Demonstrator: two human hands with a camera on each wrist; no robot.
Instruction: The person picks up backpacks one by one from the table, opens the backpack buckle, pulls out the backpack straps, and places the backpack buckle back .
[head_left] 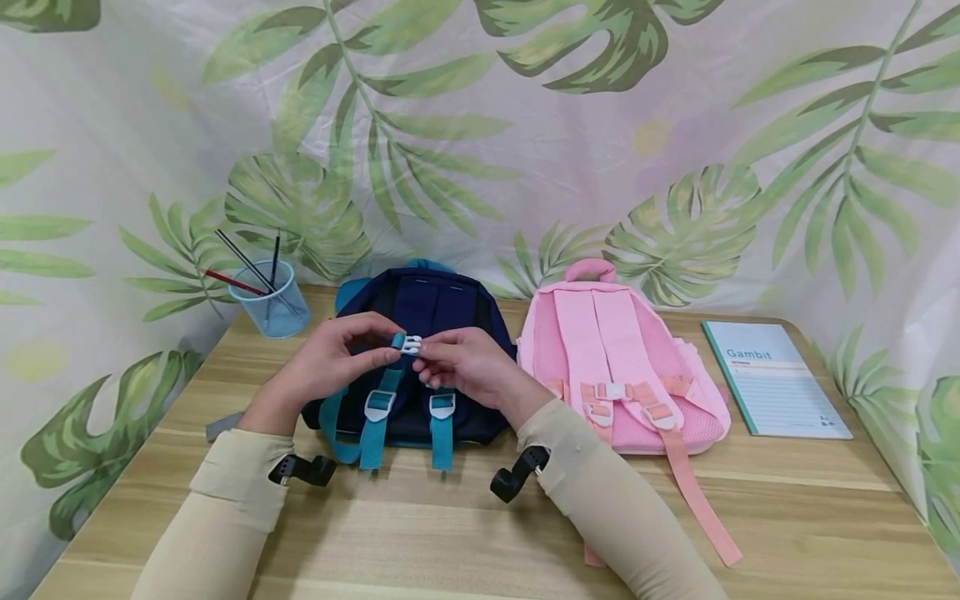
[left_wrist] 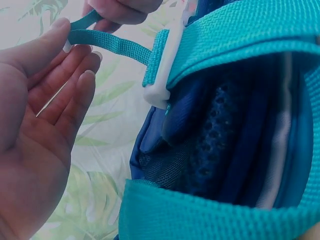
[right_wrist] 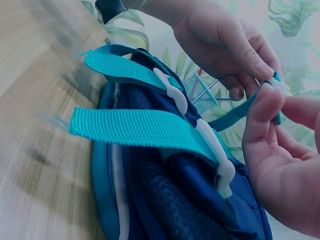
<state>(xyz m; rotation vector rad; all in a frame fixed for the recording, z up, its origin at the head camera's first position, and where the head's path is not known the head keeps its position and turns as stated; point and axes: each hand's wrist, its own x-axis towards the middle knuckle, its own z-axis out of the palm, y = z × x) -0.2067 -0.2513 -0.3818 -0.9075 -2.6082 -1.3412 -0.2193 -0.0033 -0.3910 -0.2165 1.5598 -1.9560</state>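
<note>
A white side-release buckle (head_left: 410, 344) on teal webbing is held up over the navy backpack (head_left: 438, 304), its prongs showing between both hands' fingertips. My left hand (head_left: 330, 354) pinches its left end at the teal strap (left_wrist: 107, 42), thumb in front. From the other side, my right hand (head_left: 476, 367) pinches the buckle's right end between thumb and forefinger; that end is mostly hidden by the fingers. Below them, two white strap adjusters (head_left: 380, 405) sit on the backpack's shoulder straps, and teal webbing ends (right_wrist: 125, 127) hang over its lower edge.
A pink backpack (head_left: 555, 333) with its chest buckle (head_left: 615, 392) fastened lies close to the right. Farther right is a notebook (head_left: 780, 392). A light blue mesh pen cup (head_left: 283, 317) with several pencils stands at the back left. A patterned curtain (head_left: 450, 167) hangs behind the table.
</note>
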